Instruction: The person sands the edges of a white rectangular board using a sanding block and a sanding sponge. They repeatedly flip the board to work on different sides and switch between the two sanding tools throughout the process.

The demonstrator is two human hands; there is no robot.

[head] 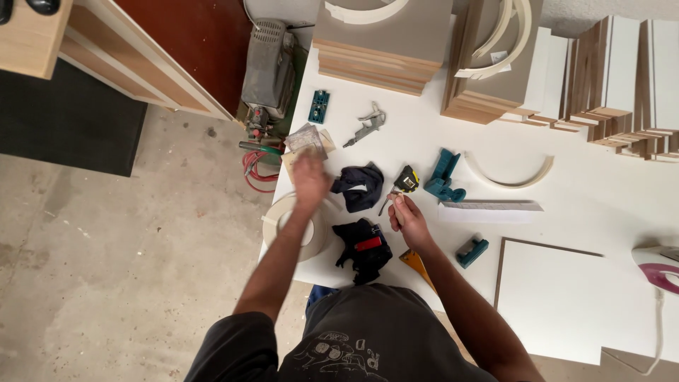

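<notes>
My left hand (309,180) is blurred with motion above the near left corner of the white table (601,191), over a roll of pale edge tape (277,218) and just below a small clear plastic bag (305,139). Whether it holds anything I cannot tell. My right hand (408,219) is closed on a small thin object beside a black and yellow tape measure (407,180). Two black gloves lie between my hands, one glove (359,185) farther away and one with a red patch (364,247) nearer to me.
Stacks of cut white boards (608,78) line the back. On the table lie a metal air nozzle (366,126), teal clamps (444,177), a curved trim strip (511,181), a white panel (559,297) and an iron (658,269). A compressor (267,71) stands on the concrete floor.
</notes>
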